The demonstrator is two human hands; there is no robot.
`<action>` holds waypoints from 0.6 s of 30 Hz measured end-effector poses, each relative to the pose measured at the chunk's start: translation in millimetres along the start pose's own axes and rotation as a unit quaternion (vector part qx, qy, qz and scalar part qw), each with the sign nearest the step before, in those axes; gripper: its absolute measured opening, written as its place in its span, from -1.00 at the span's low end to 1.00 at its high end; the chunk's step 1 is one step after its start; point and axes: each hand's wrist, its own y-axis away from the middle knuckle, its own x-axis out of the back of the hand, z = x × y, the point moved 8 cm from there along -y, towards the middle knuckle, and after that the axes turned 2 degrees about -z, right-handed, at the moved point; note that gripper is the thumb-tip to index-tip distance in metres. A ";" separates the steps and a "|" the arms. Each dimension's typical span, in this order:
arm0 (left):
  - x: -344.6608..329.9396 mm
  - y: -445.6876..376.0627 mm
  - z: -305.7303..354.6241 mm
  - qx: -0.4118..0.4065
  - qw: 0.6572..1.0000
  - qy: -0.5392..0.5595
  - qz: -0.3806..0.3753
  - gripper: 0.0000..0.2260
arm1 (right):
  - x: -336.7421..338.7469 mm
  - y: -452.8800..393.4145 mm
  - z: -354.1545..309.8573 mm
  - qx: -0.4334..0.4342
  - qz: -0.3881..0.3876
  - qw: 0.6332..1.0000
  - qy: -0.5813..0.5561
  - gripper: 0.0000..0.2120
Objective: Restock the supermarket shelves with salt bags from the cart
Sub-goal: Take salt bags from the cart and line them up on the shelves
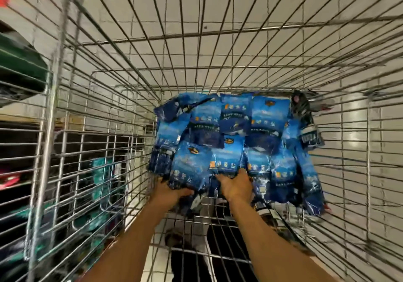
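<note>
Several blue salt bags [257,124] lie piled at the bottom of the wire cart [104,111], toward its far end. Both my arms reach down into the cart. My left hand [172,191] grips the near lower edge of one salt bag [189,166] at the front left of the pile. Beside it, my right hand [235,186] grips the near edge of a second salt bag [226,157]. The fingers of both hands are partly hidden under the bags.
Wire walls close in on all sides. Shelves [19,150] with green and dark packages show through the left wall. A dark tag or scanner [309,133] hangs at the cart's far right corner. The tiled floor [218,8] shows through the mesh.
</note>
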 end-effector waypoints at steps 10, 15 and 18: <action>1.6 55.6 27.1 0.030 0.997 0.068 -0.035 -0.52 | 7.8 52.4 2.8 -0.058 -0.220 0.959 -0.167 -0.82; 19.8 119.4 88.6 -0.025 0.994 0.094 -0.042 -0.39 | 74.5 111.0 -14.8 -0.009 -0.242 0.951 -0.192 -0.85; 41.8 179.0 124.9 -0.069 0.989 0.127 -0.027 -0.51 | 114.7 153.0 -47.0 0.068 -0.251 0.949 -0.177 -0.47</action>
